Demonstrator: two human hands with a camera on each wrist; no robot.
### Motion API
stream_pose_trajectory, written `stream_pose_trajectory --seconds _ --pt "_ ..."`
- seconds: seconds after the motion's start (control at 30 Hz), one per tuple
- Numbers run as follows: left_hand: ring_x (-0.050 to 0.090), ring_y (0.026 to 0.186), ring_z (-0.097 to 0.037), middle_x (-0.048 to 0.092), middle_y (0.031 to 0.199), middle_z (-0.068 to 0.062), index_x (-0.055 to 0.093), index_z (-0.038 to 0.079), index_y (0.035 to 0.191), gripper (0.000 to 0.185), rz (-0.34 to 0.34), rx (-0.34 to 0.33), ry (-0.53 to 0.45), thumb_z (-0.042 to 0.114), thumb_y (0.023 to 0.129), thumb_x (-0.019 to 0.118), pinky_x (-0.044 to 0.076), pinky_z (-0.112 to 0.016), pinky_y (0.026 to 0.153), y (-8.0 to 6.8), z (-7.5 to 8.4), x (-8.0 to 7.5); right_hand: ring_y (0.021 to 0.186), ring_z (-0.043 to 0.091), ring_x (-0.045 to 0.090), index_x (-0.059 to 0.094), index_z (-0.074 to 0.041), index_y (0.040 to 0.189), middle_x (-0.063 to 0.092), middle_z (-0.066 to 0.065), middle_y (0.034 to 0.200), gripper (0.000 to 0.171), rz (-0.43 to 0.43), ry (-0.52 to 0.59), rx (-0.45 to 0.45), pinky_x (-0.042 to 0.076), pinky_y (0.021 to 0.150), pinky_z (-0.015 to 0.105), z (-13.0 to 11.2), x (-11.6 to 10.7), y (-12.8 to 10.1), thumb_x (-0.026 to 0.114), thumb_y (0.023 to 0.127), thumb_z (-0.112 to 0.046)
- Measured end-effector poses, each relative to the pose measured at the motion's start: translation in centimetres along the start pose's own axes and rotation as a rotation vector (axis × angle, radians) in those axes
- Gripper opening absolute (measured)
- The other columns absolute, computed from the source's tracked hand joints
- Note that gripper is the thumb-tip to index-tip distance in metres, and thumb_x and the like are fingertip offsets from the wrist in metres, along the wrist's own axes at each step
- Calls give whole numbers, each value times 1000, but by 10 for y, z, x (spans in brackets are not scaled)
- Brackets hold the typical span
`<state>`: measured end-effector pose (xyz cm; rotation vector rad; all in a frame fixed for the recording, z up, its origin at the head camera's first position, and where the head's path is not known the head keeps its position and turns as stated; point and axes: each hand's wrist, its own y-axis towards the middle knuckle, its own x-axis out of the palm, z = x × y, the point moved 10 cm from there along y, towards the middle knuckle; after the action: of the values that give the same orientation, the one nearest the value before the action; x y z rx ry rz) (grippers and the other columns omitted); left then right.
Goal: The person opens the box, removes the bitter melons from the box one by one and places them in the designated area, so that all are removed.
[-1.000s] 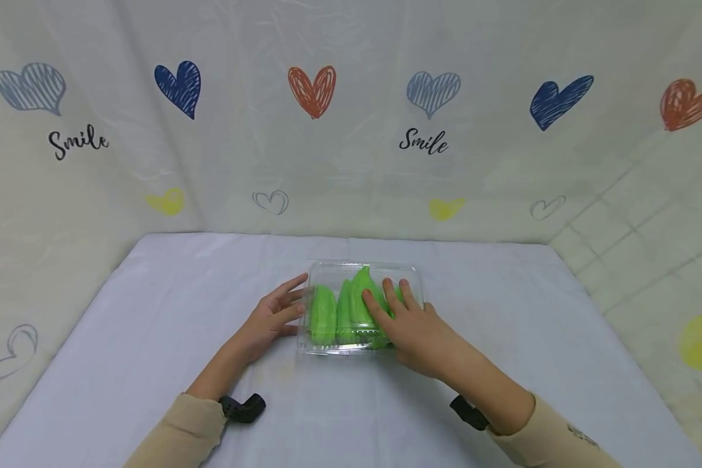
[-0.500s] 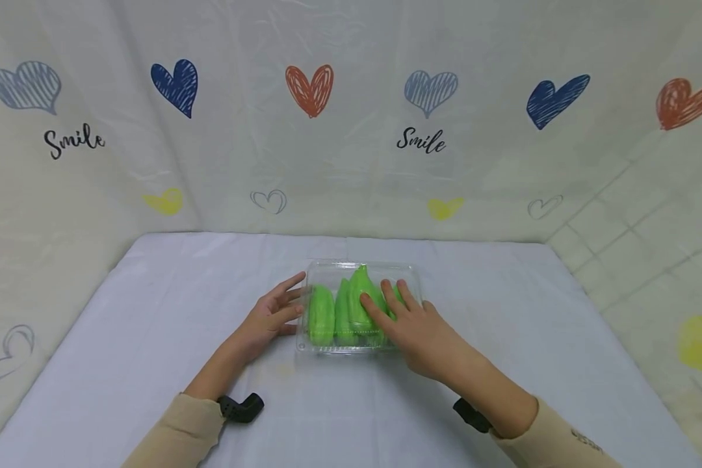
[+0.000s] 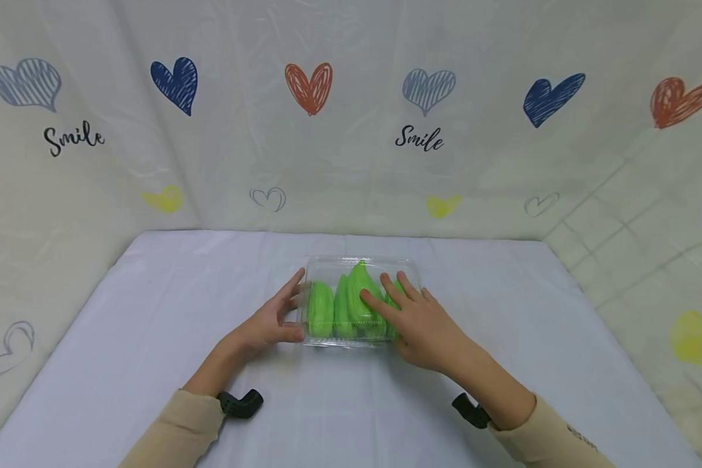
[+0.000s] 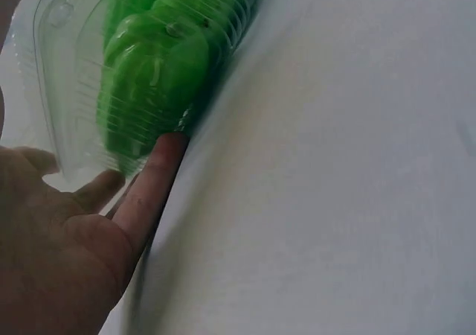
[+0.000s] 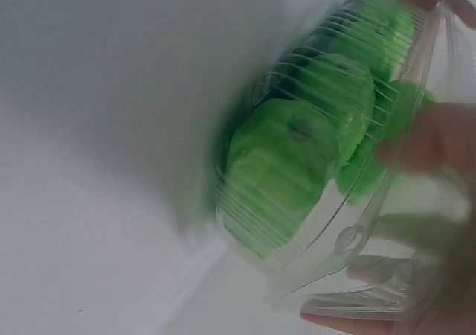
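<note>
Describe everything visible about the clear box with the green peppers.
The box is a clear, thin plastic clamshell with ribbed walls and a flat rim, lying flat near the middle of the white table. Through it show several bright green peppers packed side by side. The lid looks down over them. The left hand touches its left end, thumb at the near corner; the right hand rests on top with straight fingers spread over the lid.
</note>
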<state>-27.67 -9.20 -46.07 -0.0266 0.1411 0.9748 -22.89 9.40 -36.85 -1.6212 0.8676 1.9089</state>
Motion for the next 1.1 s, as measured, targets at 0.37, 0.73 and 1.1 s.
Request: stream_pose_trajectory --seconds 0.37,0.73,1.1 --pt "14 137 -28 -6 153 3 -11 33 146 124 -31 -47 94 15 66 83 38 -42 98 -7 14 13 128 43 33 33 -31 142 36 15 143 78 94 14 -21 43 82 61 3 -2 1 62 73 -14" --pt "19 136 -28 -2 154 -2 -8 27 147 122 22 -83 161 20 66 83 39 -41 97 -14 29 19 119 37 46 44 -30 133 50 14 130 68 189 -145 -2 29 94 64 -8 -10 10 70 72 -47" --pt "26 133 -30 7 153 -5 -1 27 148 113 81 -65 247 21 70 80 42 -44 94 -11 34 16 121 37 45 29 -37 142 44 8 136 79 151 -167 -103 41 86 58 -30 -11 23 66 74 -57"
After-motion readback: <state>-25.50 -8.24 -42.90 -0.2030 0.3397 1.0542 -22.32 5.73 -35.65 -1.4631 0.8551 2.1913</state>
